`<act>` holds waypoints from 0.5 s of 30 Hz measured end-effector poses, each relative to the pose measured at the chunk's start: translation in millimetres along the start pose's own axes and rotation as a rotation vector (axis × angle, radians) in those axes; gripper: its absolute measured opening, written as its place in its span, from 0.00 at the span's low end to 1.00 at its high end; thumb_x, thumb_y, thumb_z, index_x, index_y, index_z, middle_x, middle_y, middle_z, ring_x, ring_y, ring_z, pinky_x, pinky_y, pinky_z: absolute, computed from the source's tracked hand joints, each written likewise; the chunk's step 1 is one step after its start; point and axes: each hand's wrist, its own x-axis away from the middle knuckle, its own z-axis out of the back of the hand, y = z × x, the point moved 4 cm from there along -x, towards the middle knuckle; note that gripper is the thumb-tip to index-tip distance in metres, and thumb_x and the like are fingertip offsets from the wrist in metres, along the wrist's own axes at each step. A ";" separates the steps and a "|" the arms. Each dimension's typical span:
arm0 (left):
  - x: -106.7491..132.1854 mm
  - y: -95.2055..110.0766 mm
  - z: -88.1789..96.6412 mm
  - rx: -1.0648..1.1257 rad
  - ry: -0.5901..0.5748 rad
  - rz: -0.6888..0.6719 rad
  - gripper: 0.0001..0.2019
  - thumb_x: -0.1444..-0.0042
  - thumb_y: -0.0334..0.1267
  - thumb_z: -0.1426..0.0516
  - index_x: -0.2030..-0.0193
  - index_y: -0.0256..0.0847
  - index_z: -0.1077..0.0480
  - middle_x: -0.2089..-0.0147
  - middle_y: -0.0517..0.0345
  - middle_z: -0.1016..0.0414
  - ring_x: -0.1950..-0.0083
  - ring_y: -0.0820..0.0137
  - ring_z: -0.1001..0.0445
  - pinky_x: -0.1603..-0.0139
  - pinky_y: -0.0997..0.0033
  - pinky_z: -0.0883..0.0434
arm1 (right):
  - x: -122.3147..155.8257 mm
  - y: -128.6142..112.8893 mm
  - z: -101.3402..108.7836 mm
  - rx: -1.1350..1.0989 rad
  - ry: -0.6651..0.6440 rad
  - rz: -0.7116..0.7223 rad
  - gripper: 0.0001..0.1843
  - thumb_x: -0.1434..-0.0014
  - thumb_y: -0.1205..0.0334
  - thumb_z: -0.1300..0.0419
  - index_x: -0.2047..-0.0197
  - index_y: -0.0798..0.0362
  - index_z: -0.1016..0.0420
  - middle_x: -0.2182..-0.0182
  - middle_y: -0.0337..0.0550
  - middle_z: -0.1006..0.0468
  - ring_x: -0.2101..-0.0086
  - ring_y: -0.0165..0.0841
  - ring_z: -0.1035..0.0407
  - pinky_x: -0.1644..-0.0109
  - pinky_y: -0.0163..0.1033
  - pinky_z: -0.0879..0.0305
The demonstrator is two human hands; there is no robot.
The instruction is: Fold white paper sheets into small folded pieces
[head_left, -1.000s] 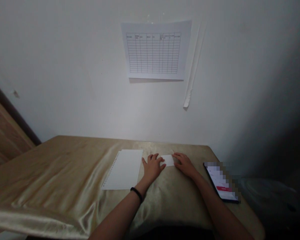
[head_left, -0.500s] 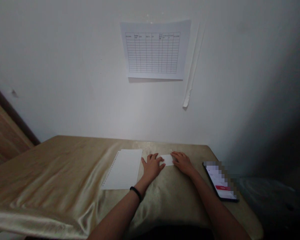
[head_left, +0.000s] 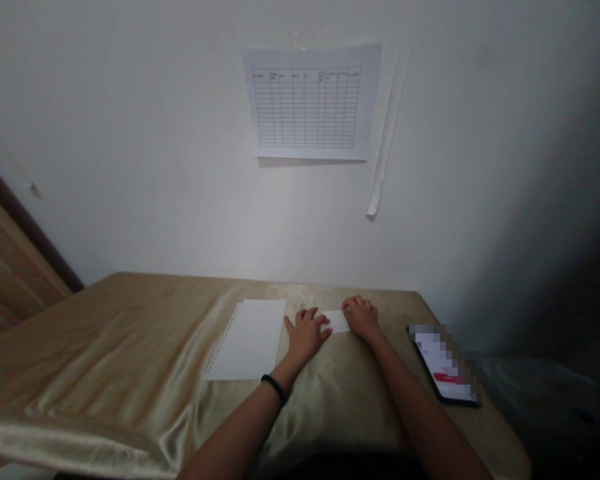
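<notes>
A small folded white paper (head_left: 337, 321) lies on the satin-covered table (head_left: 130, 333) near its far edge. My left hand (head_left: 306, 335), with a black band at the wrist, lies flat on the paper's left end, fingers spread. My right hand (head_left: 362, 315) presses on the paper's right end with its fingers curled down onto it. Much of the paper is hidden under both hands.
A perforated white sheet (head_left: 247, 338) lies just left of my left hand. A phone (head_left: 443, 369) with a lit screen rests near the table's right edge. A printed grid chart (head_left: 310, 103) and a tape strip (head_left: 384, 150) hang on the wall behind.
My right hand has drawn back toward the wall and curled its fingers on the paper's right end. My left hand has stayed in place.
</notes>
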 end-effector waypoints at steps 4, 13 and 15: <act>0.4 0.2 0.3 0.005 0.002 0.003 0.13 0.39 0.50 0.40 0.48 0.58 0.25 0.31 0.60 0.35 0.30 0.49 0.44 0.34 0.22 0.57 | -5.7 -2.2 -3.4 0.010 0.032 -0.052 0.10 0.33 0.56 0.47 0.54 0.42 0.25 0.48 0.42 0.28 0.48 0.41 0.38 0.43 0.48 0.47; 0.7 -2.8 -4.4 -0.006 0.049 -0.014 0.13 0.37 0.50 0.42 0.47 0.61 0.25 0.32 0.60 0.34 0.31 0.50 0.43 0.34 0.23 0.56 | 1.5 -0.2 -4.7 -0.101 0.101 0.060 0.15 0.34 0.62 0.47 0.50 0.38 0.23 0.48 0.39 0.26 0.47 0.40 0.39 0.41 0.47 0.47; -0.1 -4.0 -4.9 -0.002 0.055 -0.011 0.12 0.36 0.47 0.43 0.47 0.64 0.25 0.33 0.60 0.33 0.31 0.51 0.42 0.34 0.24 0.55 | 2.5 0.2 -4.3 -0.152 0.074 0.103 0.18 0.34 0.63 0.46 0.48 0.34 0.22 0.48 0.38 0.26 0.46 0.38 0.39 0.41 0.46 0.47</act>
